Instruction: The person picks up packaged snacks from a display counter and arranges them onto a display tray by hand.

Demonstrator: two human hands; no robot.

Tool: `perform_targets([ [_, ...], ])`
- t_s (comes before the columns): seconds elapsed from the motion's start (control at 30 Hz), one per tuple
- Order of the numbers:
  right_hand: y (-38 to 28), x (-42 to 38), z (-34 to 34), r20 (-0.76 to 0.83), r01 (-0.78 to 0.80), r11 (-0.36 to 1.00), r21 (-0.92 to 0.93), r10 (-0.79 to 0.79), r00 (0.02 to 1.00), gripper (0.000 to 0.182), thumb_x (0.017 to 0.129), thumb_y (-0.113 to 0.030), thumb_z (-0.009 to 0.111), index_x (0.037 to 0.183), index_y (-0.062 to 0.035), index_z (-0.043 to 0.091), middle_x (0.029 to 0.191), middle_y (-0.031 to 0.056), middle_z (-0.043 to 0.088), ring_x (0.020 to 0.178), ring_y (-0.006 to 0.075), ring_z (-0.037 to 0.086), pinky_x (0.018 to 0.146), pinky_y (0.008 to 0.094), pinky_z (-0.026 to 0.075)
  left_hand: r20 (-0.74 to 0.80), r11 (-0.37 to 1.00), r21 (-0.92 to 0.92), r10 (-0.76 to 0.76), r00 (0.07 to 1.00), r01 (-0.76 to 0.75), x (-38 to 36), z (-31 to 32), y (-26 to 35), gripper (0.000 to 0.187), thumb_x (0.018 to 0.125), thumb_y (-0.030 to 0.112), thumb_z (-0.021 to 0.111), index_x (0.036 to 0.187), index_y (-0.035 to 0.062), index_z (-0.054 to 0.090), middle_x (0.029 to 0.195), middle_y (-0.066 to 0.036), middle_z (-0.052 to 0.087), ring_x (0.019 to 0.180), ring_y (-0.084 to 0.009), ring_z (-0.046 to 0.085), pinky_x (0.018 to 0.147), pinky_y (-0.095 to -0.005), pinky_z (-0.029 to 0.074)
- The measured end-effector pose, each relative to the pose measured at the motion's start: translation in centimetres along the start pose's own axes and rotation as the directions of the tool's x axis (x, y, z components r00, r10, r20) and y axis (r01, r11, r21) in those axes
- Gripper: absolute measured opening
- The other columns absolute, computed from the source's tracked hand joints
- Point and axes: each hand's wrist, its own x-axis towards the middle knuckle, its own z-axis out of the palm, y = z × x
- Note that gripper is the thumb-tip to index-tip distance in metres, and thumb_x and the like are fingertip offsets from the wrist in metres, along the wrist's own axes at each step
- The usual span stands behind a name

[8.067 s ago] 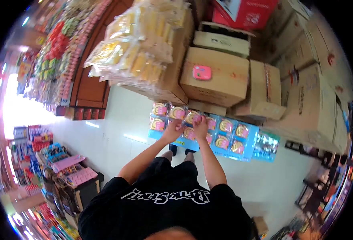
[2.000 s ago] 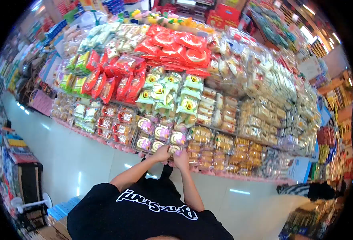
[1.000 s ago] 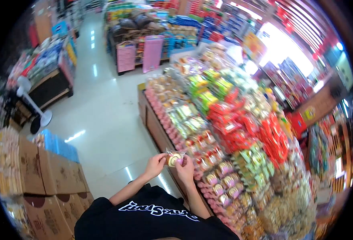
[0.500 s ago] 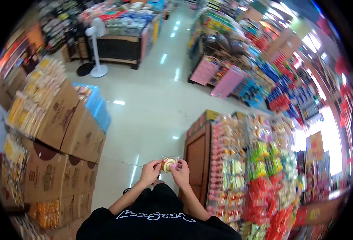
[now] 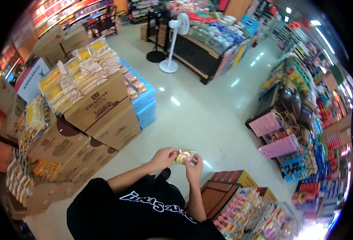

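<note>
Both of my hands hold one small clear-wrapped packet (image 5: 183, 156) in front of my body, with something round and pale yellow inside. My left hand (image 5: 163, 158) pinches its left edge between thumb and fingers. At the right edge, my right hand (image 5: 194, 167) grips the wrapper, and a pink spot shows by the fingertips. The packet hangs above the floor, touching no shelf or box.
Stacked brown cartons (image 5: 100, 104) topped with yellow packets stand at the left, beside blue boxes (image 5: 144, 102). A white fan (image 5: 171, 48) stands further off. Packaged snacks (image 5: 244, 212) fill a wooden display at the lower right. Pink boxes (image 5: 280, 146) are at the right.
The view has swung to the left, so the cartons and fan appear further right and the snack display lower. Both hands still hold the packet.
</note>
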Motion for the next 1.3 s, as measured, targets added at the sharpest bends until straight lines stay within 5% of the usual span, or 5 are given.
perform_targets([
  [0.4, -2.5, 17.8, 4.4, 0.270, -0.011, 0.991, -0.135, 0.047, 0.962, 0.064, 0.077, -0.015, 0.070, 0.130, 0.0081, 0.041, 0.115, 0.0167, 0.056, 0.100, 0.0236, 0.057, 0.083, 0.0333, 0.049, -0.221, 0.983, 0.007, -0.177, 0.959, 0.183, 13.2, -2.1, -2.0, 0.034, 0.086, 0.018, 0.058, 0.113, -0.0019, 0.059, 0.082, -0.015, 0.062, 0.072, -0.0261, 0.060, 0.065, -0.0366, 0.047],
  [0.6, -6.0, 27.3, 11.6, 0.398, 0.118, 0.969, -0.217, -0.023, 0.917, 0.067, 0.076, -0.013, 0.069, 0.131, 0.0116, 0.039, 0.114, 0.0179, 0.056, 0.100, 0.0235, 0.058, 0.080, 0.0329, 0.051, -0.301, 0.978, 0.032, -0.189, 0.935, 0.208, 21.1, -7.1, -5.1, 0.027, 0.089, 0.028, 0.055, 0.102, 0.0038, 0.056, 0.083, -0.017, 0.056, 0.079, -0.0355, 0.057, 0.069, -0.0440, 0.045],
  [0.9, -9.0, 39.4, 24.5, 0.765, 0.261, 0.948, -0.182, -0.031, 0.644, 0.068, 0.076, -0.014, 0.073, 0.130, 0.0105, 0.041, 0.113, 0.0168, 0.057, 0.098, 0.0233, 0.059, 0.080, 0.0325, 0.051, -0.520, 0.888, -0.079, -0.424, 0.742, 0.452, 27.4, -15.2, -9.4, 0.040, 0.092, 0.027, 0.049, 0.118, -0.0028, 0.048, 0.102, -0.025, 0.055, 0.093, -0.0422, 0.056, 0.082, -0.0474, 0.045],
  [1.0, -8.5, 41.9, 27.7, 0.816, 0.430, 0.883, -0.188, -0.103, 0.569, 0.067, 0.076, -0.013, 0.072, 0.131, 0.0100, 0.041, 0.112, 0.0161, 0.056, 0.098, 0.0233, 0.059, 0.080, 0.0325, 0.051, -0.576, 0.855, -0.101, -0.467, 0.671, 0.508, 28.9, -16.5, -10.4, 0.047, 0.093, 0.028, 0.047, 0.125, -0.0056, 0.044, 0.109, -0.027, 0.053, 0.097, -0.0433, 0.055, 0.085, -0.0470, 0.045],
  [1.3, -10.0, 49.3, 32.8, 0.904, 0.356, 0.927, -0.119, -0.047, 0.425, 0.069, 0.074, -0.013, 0.073, 0.130, 0.0102, 0.040, 0.111, 0.0152, 0.051, 0.096, 0.0236, 0.058, 0.078, 0.0322, 0.051, -0.606, 0.741, -0.130, -0.585, 0.538, 0.659, 36.3, -19.3, -11.9, 0.047, 0.094, 0.027, 0.045, 0.127, -0.0061, 0.042, 0.108, -0.027, 0.052, 0.098, -0.0423, 0.055, 0.083, -0.0468, 0.045],
])
